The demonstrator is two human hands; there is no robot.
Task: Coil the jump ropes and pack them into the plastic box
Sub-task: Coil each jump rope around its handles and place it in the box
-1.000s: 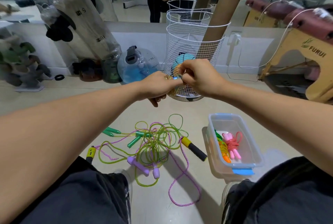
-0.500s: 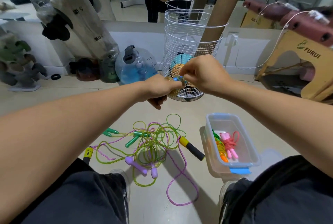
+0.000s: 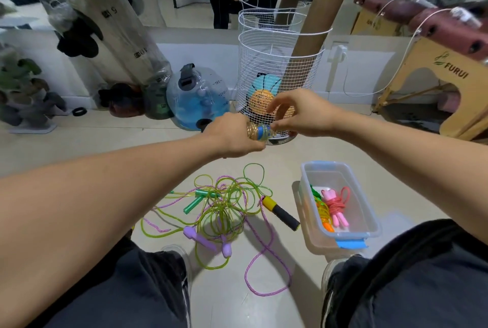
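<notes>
My left hand [image 3: 232, 134] grips a coiled jump rope [image 3: 257, 131] with a blue handle and golden rope wound around it, held out over the floor. My right hand [image 3: 303, 113] pinches the bundle's right end with thumb and fingertips. Below on the floor lies a tangle of ropes [image 3: 224, 203]: green, purple and a yellow-black handled one [image 3: 281, 212]. The clear plastic box [image 3: 367, 224] with blue clips sits at the right and holds a coiled pink rope [image 3: 336, 203] and an orange-green rope [image 3: 322, 211].
A white wire basket [image 3: 280, 45] with balls and cardboard tubes stands just behind my hands. A blue water bag [image 3: 198, 97] and wrapped weights lean on the mirrored wall at left. A wooden bench [image 3: 435, 82] is at right. My knees frame the bottom.
My right hand has come away from covering the bundle and now pinches its end, so the blue handle and wound rope show. Both hands sit slightly lower.
</notes>
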